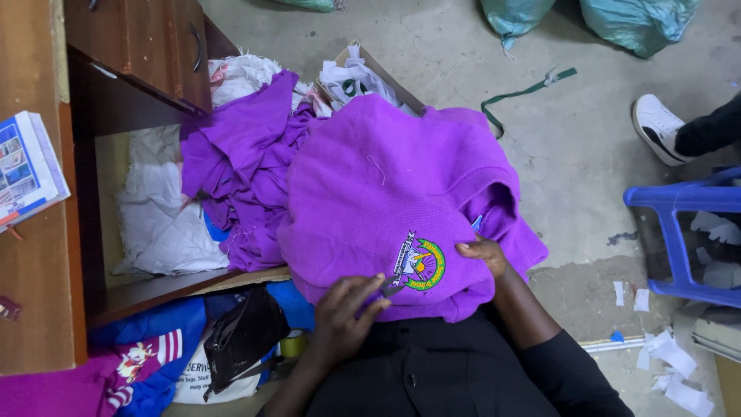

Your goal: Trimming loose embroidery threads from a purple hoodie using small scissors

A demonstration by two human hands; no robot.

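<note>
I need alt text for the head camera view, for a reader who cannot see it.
A person's left hand and right hand press on a purple knitted sweater beside its embroidered crest. More purple garments lie heaped behind it, near a wooden desk and a blue plastic stool.

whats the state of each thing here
sweater: spread on lap, badge up
left hand: on hem, closed on a small tool
right hand: flat beside badge
purple pile: crumpled
drawer: shut
black bag: slumped
</note>
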